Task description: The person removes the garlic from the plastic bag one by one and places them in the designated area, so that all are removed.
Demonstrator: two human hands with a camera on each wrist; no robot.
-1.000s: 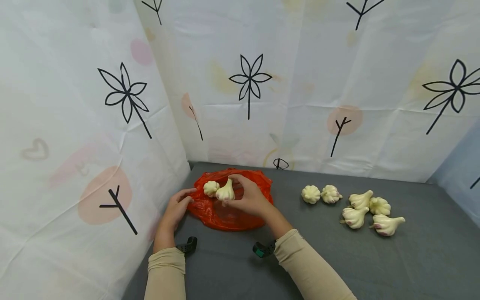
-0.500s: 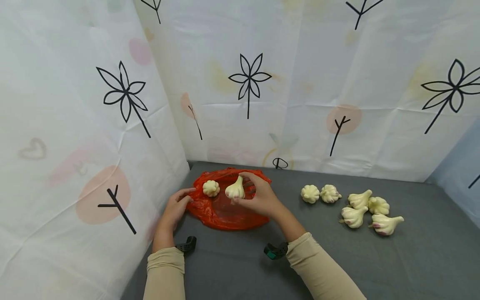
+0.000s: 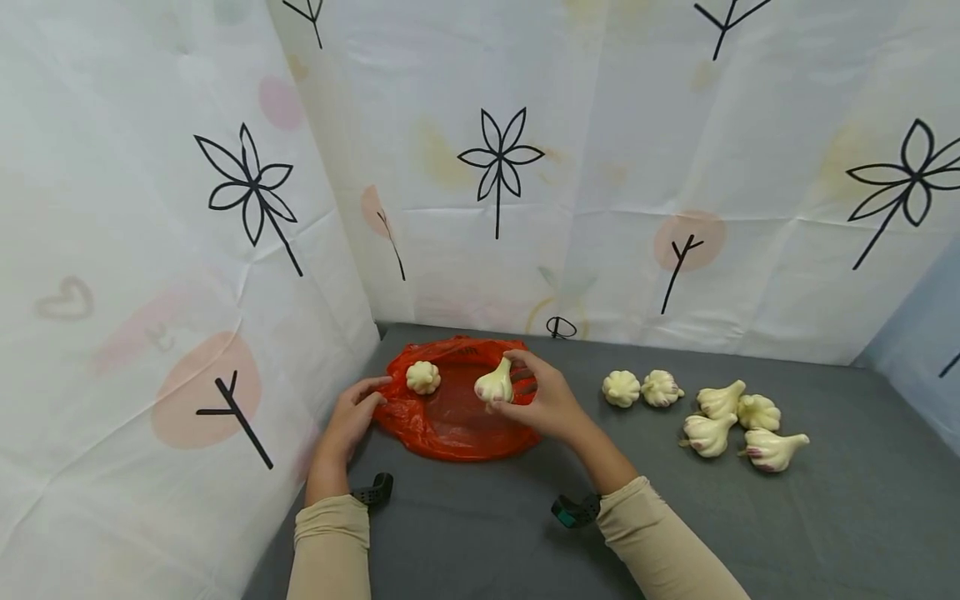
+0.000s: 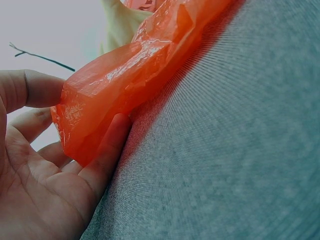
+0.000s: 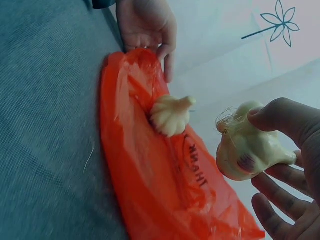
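Note:
A red plastic bag (image 3: 450, 433) lies spread on the grey table, with one garlic bulb (image 3: 423, 377) on its left part. Over the bag's right side, my right hand (image 3: 551, 400) pinches another garlic bulb (image 3: 493, 385) between thumb and fingers. In the right wrist view this held garlic bulb (image 5: 250, 145) shows its root hairs and a purple patch, raised off the bag. My left hand (image 3: 354, 415) holds the bag's left edge. The left wrist view has the bag's edge (image 4: 95, 115) between thumb and fingers of the left hand (image 4: 45, 185).
To the right, two garlic bulbs (image 3: 622, 389) sit side by side. Farther right is a cluster of several garlic bulbs (image 3: 708, 435). A patterned cloth wall (image 3: 600, 275) rises behind the table (image 3: 465, 533), and another cloth wall (image 3: 300, 350) borders the left side.
My right hand has moved to the right over the bag with its garlic bulb, away from the bulb on the bag. The left hand has stayed at the bag's edge.

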